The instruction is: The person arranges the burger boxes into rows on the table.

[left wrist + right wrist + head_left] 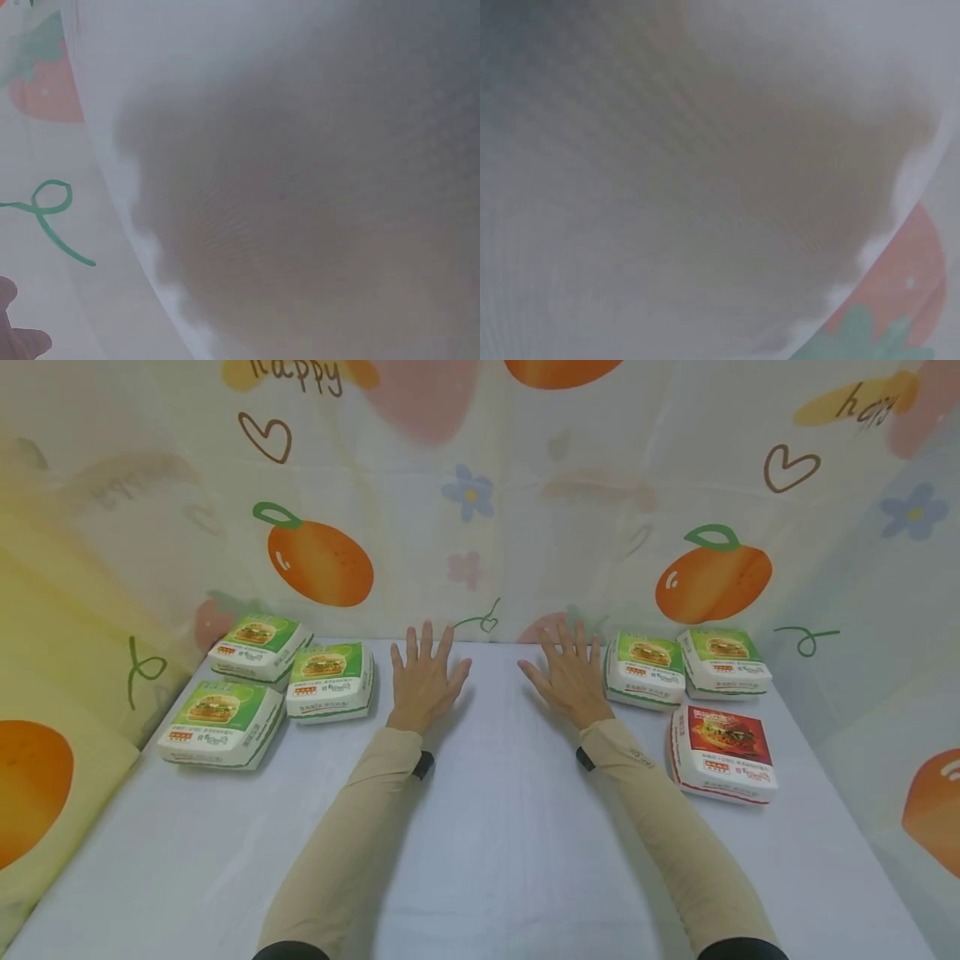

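Note:
Both hands are spread over the white table (487, 827) near its back edge, palms down and holding nothing. My left hand (423, 689) has straight fingers and is nearest to a green-and-white burger box (331, 683). Beside that box are two more green burger boxes (258, 647) (222, 725). My right hand (570, 681), fingers also straight, is close to a green burger box (645, 670); I cannot tell if they touch. Another green box (724, 663) stands to its right, and a red-and-white burger box (723, 753) lies in front. The left wrist view shows fingertips (30, 343) at its lower left corner.
A printed cloth backdrop (510, 552) with oranges, hearts and flowers rises behind the table. Yellowish cloth (60, 635) hangs along the left side, and pale cloth (885, 635) along the right. In both wrist views, hand shadows darken the table surface.

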Motion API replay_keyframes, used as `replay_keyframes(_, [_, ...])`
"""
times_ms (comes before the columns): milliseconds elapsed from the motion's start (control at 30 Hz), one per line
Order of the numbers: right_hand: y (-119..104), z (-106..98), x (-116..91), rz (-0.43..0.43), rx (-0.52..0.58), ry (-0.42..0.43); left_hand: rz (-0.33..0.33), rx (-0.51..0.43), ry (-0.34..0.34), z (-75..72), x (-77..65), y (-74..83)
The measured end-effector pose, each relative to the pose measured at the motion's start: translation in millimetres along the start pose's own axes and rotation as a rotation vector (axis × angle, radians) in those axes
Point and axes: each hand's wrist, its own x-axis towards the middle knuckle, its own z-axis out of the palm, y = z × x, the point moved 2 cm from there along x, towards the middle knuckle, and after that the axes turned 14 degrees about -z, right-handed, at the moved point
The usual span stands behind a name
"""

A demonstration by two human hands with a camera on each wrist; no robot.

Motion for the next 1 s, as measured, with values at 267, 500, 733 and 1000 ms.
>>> replay_keyframes(267, [-5, -3, 0, -0.018, 0.019, 0.024, -0.003, -0.007, 0.004, -2.8, -2.1, -2.1])
replay_keyframes(500, [-14, -5, 1, -0.05, 0.026, 0.043, -0.001, -0.028, 0.007, -10.1, -6.2, -3.2])
replay_keyframes(733, [-27, -4, 5, -0.094, 0.024, 0.076, -0.011, -0.025, 0.036, -19.8, -7.9, -5.8])
replay_keyframes(1000, [-44, -4, 6, -0.128, 0.069, 0.099, -0.028, -0.072, 0.042, -31.5, -13.9, -13.1])
